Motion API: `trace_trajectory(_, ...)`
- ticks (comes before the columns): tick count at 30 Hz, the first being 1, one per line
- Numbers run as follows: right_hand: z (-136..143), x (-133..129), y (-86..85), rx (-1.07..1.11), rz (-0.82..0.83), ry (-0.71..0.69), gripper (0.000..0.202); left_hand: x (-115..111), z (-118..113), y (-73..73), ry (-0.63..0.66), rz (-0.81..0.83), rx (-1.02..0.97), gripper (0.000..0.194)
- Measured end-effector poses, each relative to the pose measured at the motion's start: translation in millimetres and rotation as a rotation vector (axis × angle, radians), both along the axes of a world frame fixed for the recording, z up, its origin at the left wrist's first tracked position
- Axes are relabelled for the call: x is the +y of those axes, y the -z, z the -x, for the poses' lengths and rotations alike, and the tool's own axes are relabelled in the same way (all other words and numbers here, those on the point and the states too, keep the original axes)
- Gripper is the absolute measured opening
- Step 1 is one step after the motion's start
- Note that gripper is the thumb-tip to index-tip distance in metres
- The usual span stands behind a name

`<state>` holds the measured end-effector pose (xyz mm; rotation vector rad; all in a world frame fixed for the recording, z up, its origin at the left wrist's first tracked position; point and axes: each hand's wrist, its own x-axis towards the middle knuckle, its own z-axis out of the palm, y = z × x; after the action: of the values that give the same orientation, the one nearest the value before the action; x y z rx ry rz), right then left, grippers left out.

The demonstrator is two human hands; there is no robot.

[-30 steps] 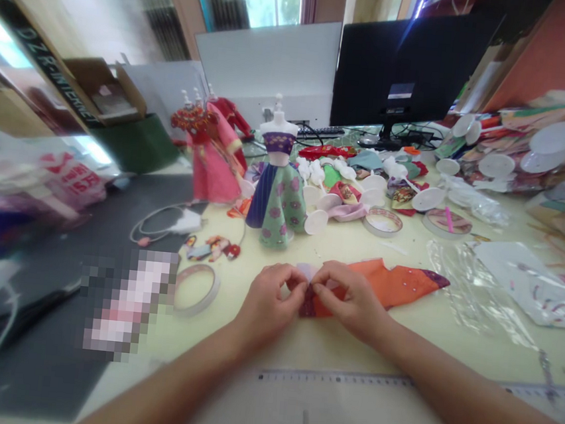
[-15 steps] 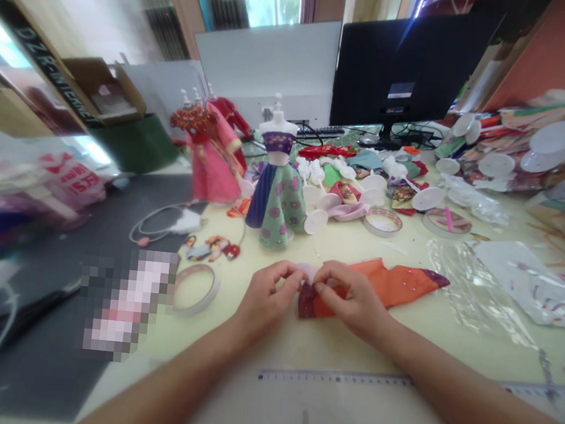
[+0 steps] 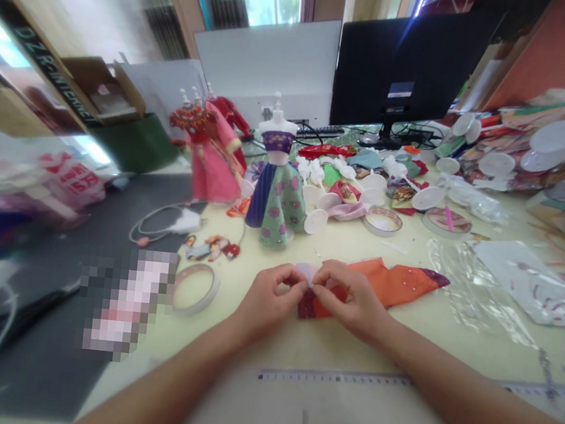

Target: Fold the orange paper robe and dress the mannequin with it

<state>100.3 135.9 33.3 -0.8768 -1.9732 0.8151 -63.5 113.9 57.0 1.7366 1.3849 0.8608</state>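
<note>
An orange doll garment [image 3: 395, 283] with dark red patterned ends lies flat on the pale table. At its left end, over the dark hem [image 3: 307, 304], my left hand [image 3: 277, 298] is closed in a pinch. My right hand [image 3: 347, 291] pinches too, lying partly over the orange cloth. The fingertips of both hands meet, and the small thing between them cannot be made out. Just behind the fingertips a pale, rounded piece [image 3: 303, 269] shows in part.
Behind my hands stands a doll form [image 3: 276, 178] in a purple and green dress. Tape rolls [image 3: 197, 290] lie left and at the back. A ruler [image 3: 306, 376] lies in front. Clear plastic bags [image 3: 475, 290] are at right, and doll pieces [image 3: 354, 192] are piled before a monitor [image 3: 410, 71].
My left hand has shifted slightly right, and the fingertips of both hands have come together above the dark hem. The orange garment lies in the same place.
</note>
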Motion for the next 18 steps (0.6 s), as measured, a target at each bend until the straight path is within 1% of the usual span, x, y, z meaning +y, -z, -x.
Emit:
trace_trajectory(9, 0.0, 2.0, 2.3, -0.014, -0.022, 0.004, 0.010, 0.6, -0.8, -1.4, 0.013, -0.046, 0.025, 0.012)
trace_trajectory(12, -1.2, 1.3, 1.1, -0.015, 0.004, -0.010, 0.010, 0.3, -0.3, -1.7, 0.008, -0.064, 0.040, 0.013)
trace_trajectory(14, -1.8, 0.2, -0.1, -0.017, 0.015, -0.021, 0.010, 0.1, 0.1, -1.2, 0.011, -0.069, 0.050, 0.013)
trace_trajectory(18, -1.0, -2.0, -1.7, -0.020, -0.014, -0.015, 0.008, -0.1, 0.7, 1.6, 0.037, -0.099, 0.076, 0.012)
